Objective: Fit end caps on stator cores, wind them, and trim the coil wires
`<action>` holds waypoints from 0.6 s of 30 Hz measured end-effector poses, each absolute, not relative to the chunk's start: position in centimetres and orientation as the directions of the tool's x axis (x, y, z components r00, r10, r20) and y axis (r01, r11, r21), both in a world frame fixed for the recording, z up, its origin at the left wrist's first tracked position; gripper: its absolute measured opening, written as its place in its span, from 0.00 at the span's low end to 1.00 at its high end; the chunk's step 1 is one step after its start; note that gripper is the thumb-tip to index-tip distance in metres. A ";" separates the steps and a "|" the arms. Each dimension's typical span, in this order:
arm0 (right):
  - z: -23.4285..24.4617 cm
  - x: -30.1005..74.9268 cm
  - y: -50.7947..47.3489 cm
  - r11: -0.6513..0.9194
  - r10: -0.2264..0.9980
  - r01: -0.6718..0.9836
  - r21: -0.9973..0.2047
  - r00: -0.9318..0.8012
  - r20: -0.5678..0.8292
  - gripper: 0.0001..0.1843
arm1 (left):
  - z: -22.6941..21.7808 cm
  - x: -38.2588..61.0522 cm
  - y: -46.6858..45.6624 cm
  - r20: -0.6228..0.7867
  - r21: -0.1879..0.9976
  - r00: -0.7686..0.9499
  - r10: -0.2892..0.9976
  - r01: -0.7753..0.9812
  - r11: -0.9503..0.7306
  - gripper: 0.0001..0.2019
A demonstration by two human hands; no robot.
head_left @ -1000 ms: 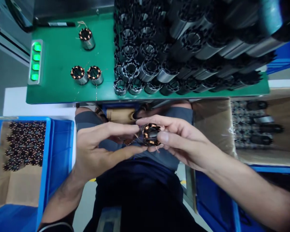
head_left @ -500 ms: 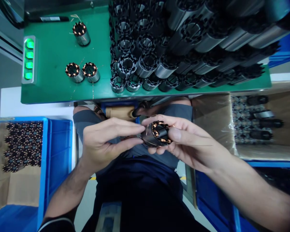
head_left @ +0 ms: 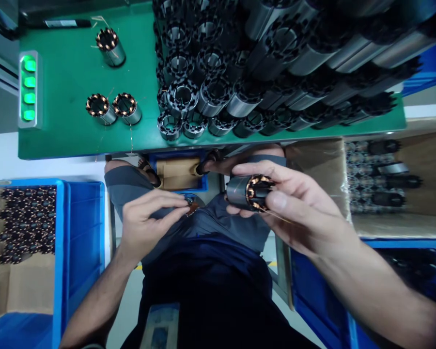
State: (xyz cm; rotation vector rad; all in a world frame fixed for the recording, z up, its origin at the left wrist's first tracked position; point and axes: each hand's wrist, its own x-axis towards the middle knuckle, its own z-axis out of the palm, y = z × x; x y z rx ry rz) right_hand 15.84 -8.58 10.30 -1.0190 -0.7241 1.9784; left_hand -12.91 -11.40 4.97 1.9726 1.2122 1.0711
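Above our lap (head_left: pixel 218 225), the fingertips of our left hand (head_left: pixel 141 220) sit close together; we cannot tell whether they pinch anything. Our right hand's (head_left: pixel 305 206) grip pinches a wound stator (head_left: pixel 239 192) over the thighs, long axis roughly crosswise, copper end facing right, likely so its loose wires (head_left: pixel 281 218) show. Beyond, on the desk (head_left: pixel 61 102), three wound cores (head_left: pixel 115 54) stand apart from stacked black-ended cores (head_left: pixel 242 103), probably to avoid mixing.

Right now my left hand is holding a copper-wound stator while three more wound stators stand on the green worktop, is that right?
Wrong side: in the head view, your right hand holds the copper-wound stator; three more wound stators do stand on the green worktop.
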 end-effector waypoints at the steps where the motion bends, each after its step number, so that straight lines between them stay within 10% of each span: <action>1: 10.2 15.6 -8.8 -0.543 0.826 -0.375 -0.752 -0.398 -0.398 0.23 | 5.6 -12.6 -11.2 0.408 0.786 0.193 0.892 0.422 -0.451 0.08; 12: 9.0 14.5 -9.6 -0.658 0.731 -0.426 -0.621 -0.561 -0.388 0.22 | 6.7 -11.0 -10.4 0.661 0.463 0.349 0.665 0.508 -0.727 0.06; 18: 9.8 15.9 -9.4 -0.476 0.823 -0.262 -0.839 -0.468 -0.321 0.18 | 5.1 -11.9 -11.4 0.229 0.878 0.239 0.944 0.368 -0.306 0.07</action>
